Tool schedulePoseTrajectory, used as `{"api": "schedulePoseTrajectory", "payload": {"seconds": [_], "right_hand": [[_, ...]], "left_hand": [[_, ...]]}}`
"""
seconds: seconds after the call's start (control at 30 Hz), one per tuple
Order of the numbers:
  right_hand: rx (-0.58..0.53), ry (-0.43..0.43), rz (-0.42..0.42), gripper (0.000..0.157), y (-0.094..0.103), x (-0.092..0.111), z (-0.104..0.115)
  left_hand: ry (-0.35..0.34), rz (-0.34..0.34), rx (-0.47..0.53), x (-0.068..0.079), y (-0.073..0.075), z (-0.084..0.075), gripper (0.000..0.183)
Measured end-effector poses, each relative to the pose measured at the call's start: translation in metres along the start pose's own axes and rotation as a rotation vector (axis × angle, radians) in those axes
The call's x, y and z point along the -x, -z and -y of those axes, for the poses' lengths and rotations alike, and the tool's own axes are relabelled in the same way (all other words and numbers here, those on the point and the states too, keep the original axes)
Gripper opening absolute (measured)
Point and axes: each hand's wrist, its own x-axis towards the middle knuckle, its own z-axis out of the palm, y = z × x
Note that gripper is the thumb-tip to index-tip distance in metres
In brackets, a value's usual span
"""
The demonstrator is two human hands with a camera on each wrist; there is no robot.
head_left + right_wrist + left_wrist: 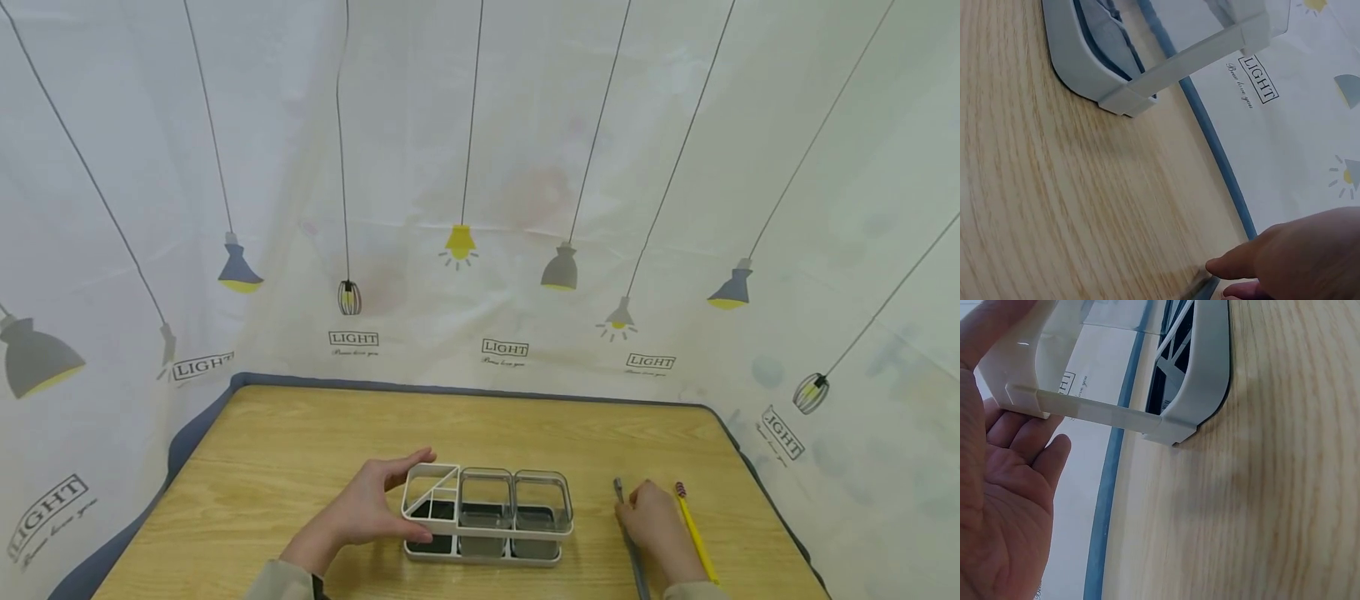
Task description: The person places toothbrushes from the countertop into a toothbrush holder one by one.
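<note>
A white two-tier toothbrush holder (517,531) stands upright on the table, with a divided section at its left end and two square see-through compartments beside it. My left hand (367,504) grips the left end of its upper tier, the thumb at the front and the fingers behind. In the left wrist view the holder's white base (1207,369) rests on the wood. To the right, my right hand (651,521) pinches a grey toothbrush (634,557) between thumb and fingers, low over the table. Just right of that hand lies a yellow toothbrush (697,540) with dark pink-and-white bristles.
The wooden table (300,417) has a blue-grey edge (465,389) along its back and sides. Behind it hangs a white curtain (420,125) printed with lamps and the word LIGHT, which also closes in both sides.
</note>
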Motion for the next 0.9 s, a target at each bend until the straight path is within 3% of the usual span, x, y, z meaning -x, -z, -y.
{"api": "schedulePoseTrajectory", "payload": {"seconds": [0.5, 0.9], "right_hand": [[-0.040, -0.045, 0.008, 0.017, -0.0082, -0.0068, -0.0010], [-0.040, -0.070, 0.007, 0.015, -0.0053, -0.0064, 0.0035]], "left_hand": [[-0.012, 0.015, 0.045, -0.0006, 0.0026, 0.0005, 0.107], [0.031, 0.001, 0.077, -0.0005, 0.0018, 0.0030, 0.107]]}}
